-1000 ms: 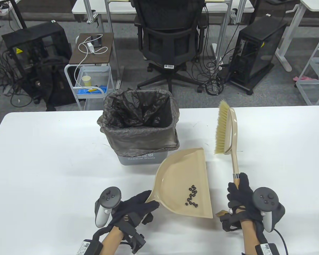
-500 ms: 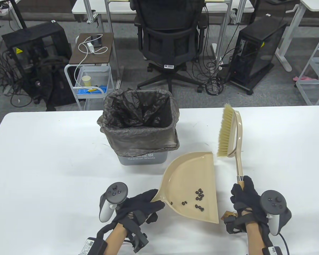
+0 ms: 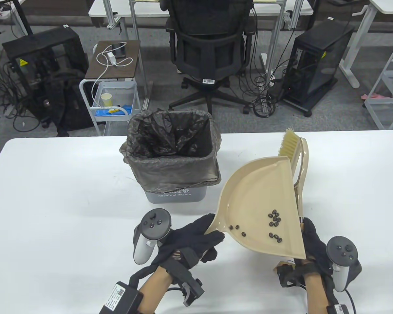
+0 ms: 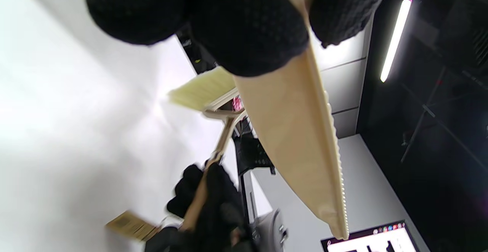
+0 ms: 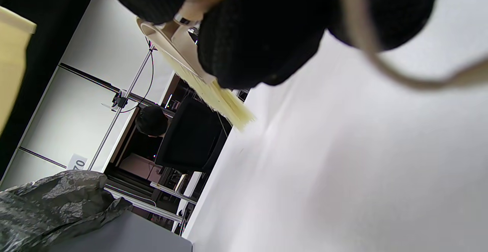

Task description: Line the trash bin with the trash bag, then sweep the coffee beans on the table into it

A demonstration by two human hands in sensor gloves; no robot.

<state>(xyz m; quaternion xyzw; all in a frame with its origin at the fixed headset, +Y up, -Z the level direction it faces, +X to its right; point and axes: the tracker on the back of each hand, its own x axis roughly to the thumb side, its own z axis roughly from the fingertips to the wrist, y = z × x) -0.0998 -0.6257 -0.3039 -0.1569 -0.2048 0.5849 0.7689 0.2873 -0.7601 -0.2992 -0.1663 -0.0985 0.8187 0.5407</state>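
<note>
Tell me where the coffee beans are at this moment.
In the table view the coffee beans lie in the beige dustpan, which the left hand grips, right of the lined trash bin.

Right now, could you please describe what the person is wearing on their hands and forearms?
Both the left hand and right hand wear black knitted gloves with black straps. A tracker sits behind each: dark grey round top with buttons, white handle. A black box with a white label is strapped to each forearm, cables attached. No sleeves show.
</note>
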